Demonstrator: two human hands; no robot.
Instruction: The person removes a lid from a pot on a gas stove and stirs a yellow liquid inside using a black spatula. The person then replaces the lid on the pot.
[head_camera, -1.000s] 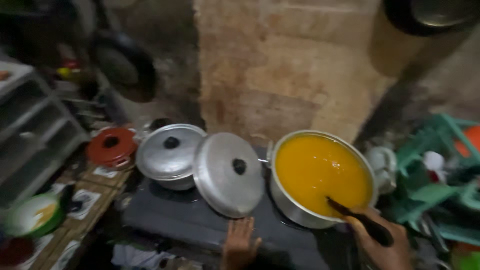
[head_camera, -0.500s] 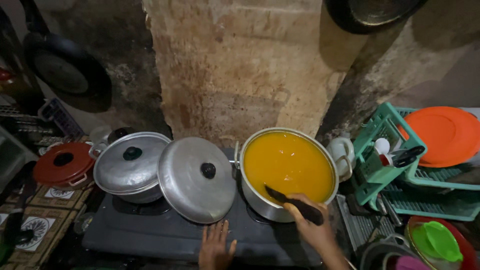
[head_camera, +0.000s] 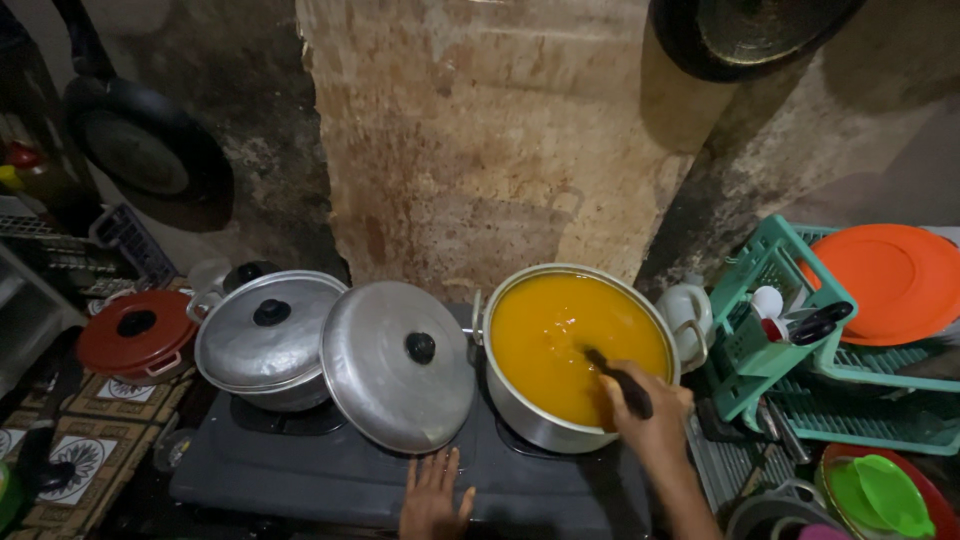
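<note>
A: Head view, surface and room?
B: Dark two-burner stove top (head_camera: 330, 470) low centre, stained plaster wall (head_camera: 480, 150) behind, black pan (head_camera: 150, 150) hung upper left, green plastic dish rack (head_camera: 790, 330) at right.

A: Right hand?
B: Right hand (head_camera: 650, 420), lower right of centre, fist clenched round a dark ladle handle (head_camera: 620, 380) dipping into the wide aluminium pot of orange soup (head_camera: 570, 340).

A: Left?
B: Left hand (head_camera: 435, 495), bottom centre, fingers spread flat on the stove edge, holding nothing, just below the loose round aluminium lid (head_camera: 400, 365) leaning on the lidded grey pot (head_camera: 265, 340).
</note>
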